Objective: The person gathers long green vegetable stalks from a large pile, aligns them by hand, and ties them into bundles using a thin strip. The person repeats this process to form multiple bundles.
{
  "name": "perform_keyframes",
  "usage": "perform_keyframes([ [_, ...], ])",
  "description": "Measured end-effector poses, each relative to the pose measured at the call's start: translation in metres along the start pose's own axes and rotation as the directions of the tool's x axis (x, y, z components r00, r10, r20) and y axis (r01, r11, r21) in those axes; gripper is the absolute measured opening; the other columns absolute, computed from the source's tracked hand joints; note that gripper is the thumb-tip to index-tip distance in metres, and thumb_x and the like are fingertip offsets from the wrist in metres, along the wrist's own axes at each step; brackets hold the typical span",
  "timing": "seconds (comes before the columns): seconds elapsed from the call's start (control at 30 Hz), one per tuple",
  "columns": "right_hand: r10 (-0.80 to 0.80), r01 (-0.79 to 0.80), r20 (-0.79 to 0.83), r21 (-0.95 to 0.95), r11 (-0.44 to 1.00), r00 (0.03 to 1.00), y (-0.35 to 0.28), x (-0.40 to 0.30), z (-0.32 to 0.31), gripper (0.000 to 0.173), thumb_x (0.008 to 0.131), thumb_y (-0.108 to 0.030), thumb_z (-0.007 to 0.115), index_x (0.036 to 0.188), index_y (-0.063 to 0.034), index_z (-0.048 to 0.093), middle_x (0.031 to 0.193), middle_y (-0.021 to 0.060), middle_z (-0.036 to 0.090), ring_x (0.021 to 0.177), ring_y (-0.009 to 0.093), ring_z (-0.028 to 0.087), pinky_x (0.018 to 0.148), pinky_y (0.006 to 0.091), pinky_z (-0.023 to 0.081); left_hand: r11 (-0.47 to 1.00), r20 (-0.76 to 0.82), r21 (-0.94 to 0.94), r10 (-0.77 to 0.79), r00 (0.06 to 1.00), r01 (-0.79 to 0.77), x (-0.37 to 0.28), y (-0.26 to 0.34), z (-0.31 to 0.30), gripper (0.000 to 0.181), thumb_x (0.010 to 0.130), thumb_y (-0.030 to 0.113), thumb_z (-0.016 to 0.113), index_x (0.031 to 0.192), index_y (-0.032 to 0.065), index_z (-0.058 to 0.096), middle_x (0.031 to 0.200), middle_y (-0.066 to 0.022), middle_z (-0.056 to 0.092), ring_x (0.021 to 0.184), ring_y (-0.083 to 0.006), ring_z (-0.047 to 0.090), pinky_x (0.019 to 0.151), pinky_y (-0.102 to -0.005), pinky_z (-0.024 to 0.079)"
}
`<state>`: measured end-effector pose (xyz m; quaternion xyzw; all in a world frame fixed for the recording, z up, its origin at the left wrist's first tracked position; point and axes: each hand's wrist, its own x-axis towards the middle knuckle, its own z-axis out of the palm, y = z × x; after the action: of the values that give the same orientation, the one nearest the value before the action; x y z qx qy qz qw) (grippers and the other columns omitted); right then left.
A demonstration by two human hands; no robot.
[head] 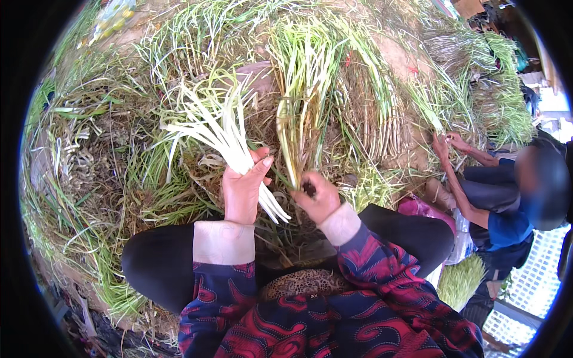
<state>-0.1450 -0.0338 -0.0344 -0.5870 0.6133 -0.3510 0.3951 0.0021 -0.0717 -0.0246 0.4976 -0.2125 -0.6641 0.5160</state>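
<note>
A bunch of pale green-and-white stalks [224,138] is gripped in my left hand [244,185], its white ends sticking out below the palm towards the lower right. My right hand [318,197] is just to the right, thumb and fingers curled at the lower end of a yellowish stalk [284,138]; whether it pinches that stalk or a loose leaf is not plain. Beyond my right hand lies a pile of long green-leaved stalks [309,67], beside brown-stemmed ones [376,112].
Loose leaves and dry trimmings [112,143] cover the ground at left. At right a seated co-worker [510,201] handles green stalks [427,109]. Stacked bundles [501,89] lie beyond. A magenta bag [423,210] is beside my right knee; a plastic bag [112,20] lies at top left.
</note>
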Motion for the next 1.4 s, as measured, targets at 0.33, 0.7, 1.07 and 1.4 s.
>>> perform_keyframes([
  [0.33,-0.333,0.334,0.024,-0.070,0.940,0.942,-0.036,-0.060,-0.024,0.022,0.061,-0.005,0.065,0.079,-0.0036,0.052,0.069,0.0095,0.051,0.063,0.026,0.050,0.056,0.0313,0.040,0.996,-0.020,-0.050,-0.077,0.997,0.076,-0.027,-0.014,-0.018,0.017,0.072,0.010,0.063,0.082,0.0063,0.049,0.077,-0.0042,0.056,0.063,-0.0096,0.053,0.047,-0.0191,0.039],
  [0.7,-0.301,0.305,0.049,-0.161,0.939,0.952,-0.029,-0.053,-0.018,0.023,0.068,-0.016,0.060,0.086,-0.0030,0.052,0.078,0.0121,0.054,0.072,0.027,0.053,0.063,0.0327,0.042,0.998,0.077,-0.054,-0.014,0.997,0.019,-0.050,-0.024,-0.008,0.018,0.070,-0.002,0.061,0.081,0.0053,0.050,0.066,-0.0015,0.053,0.057,-0.0082,0.050,0.045,-0.0183,0.039],
  [1.07,0.174,-0.171,0.147,0.977,0.130,0.974,-0.033,-0.029,-0.051,0.007,0.075,-0.010,0.052,0.079,-0.0082,0.047,0.058,0.0033,0.047,0.048,0.010,0.041,0.043,0.0239,0.033,0.949,-0.158,-0.296,0.062,0.986,-0.107,-0.017,-0.009,-0.005,0.013,0.073,-0.001,0.056,0.077,0.0065,0.046,0.073,-0.0088,0.056,0.055,-0.0117,0.047,0.052,-0.0220,0.041],
  [1.4,-0.109,0.096,-0.100,0.994,-0.043,0.989,-0.060,-0.042,-0.172,0.019,0.083,-0.029,0.044,0.081,-0.0108,0.047,0.045,-0.0097,0.033,0.037,0.001,0.026,0.037,0.0169,0.019,0.901,-0.364,-0.368,0.087,0.927,-0.229,0.019,-0.004,-0.051,0.013,0.077,0.002,0.053,0.081,0.0111,0.044,0.084,-0.0066,0.055,0.078,-0.0179,0.054,0.064,-0.0287,0.042],
])
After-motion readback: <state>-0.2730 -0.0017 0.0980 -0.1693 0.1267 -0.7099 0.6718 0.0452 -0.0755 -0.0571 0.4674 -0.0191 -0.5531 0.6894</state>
